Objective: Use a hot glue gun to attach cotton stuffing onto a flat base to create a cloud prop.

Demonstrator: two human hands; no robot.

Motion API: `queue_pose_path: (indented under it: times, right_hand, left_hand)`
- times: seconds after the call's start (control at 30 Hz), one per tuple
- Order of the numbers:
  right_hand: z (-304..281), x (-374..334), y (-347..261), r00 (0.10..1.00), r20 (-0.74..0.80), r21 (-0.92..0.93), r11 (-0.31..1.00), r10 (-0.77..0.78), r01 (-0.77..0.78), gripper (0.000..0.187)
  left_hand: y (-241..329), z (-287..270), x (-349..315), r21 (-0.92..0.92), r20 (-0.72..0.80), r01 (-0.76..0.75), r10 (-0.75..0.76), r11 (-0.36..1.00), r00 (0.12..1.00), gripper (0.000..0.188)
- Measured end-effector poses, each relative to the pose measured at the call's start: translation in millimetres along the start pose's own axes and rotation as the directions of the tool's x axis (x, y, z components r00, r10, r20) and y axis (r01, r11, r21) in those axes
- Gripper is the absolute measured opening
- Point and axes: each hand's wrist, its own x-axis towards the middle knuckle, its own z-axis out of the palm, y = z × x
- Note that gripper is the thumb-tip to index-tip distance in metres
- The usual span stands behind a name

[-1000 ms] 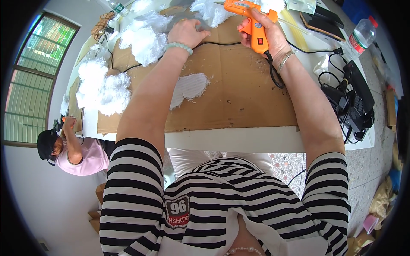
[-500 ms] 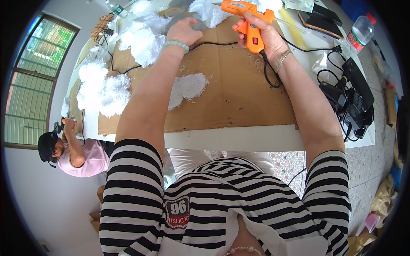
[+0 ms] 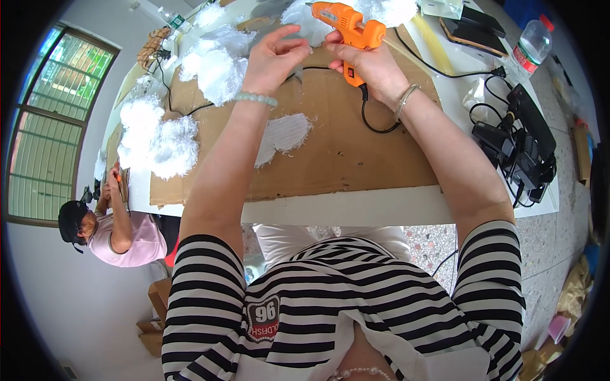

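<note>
My right hand grips an orange hot glue gun by its handle. The gun's nozzle points to the far left, and a pale glue stick sticks out of its back end. Just left of it, my left hand is raised over the cardboard sheet, thumb and fingers apart, with nothing visible in them. Beneath my left forearm's right side lies a flat, fuzzy-edged white piece. Fluffy white clumps spread over the cardboard's far and left parts, more of them nearer the left edge.
Black adapters and a power strip crowd the table's right side, beside a red-capped bottle. Yellowish glue sticks and a dark phone-like slab lie at far right. A black cord crosses the table. Another person works at left.
My right hand has brought the glue gun left and a little nearer. My left hand has come off the far clumps, its fingers now spread beside the gun.
</note>
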Motion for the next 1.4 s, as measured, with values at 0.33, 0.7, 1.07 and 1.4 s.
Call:
queue_pose_path:
  times: [0.33,0.7,1.07,1.4]
  right_hand:
    - [12,-14,-17,0.997,-0.010,-0.066,0.995,-0.075,0.074,0.016]
    - [14,-13,-23,0.996,0.061,-0.094,0.993,-0.068,0.073,0.017]
    - [9,-13,-26,0.988,0.134,0.013,0.997,-0.076,0.075,0.018]
    - [15,-16,-26,0.982,0.178,-0.037,0.996,-0.068,0.076,0.022]
  left_hand:
    - [26,13,-27,-0.260,0.101,0.040,-0.014,0.965,0.995,0.040]
    - [29,12,-34,-0.421,0.215,0.136,-0.047,0.897,0.975,0.042]
    - [35,5,-45,-0.489,0.240,0.146,-0.028,0.860,0.970,0.040]
    - [35,1,-50,-0.465,0.223,0.134,-0.030,0.875,0.974,0.042]
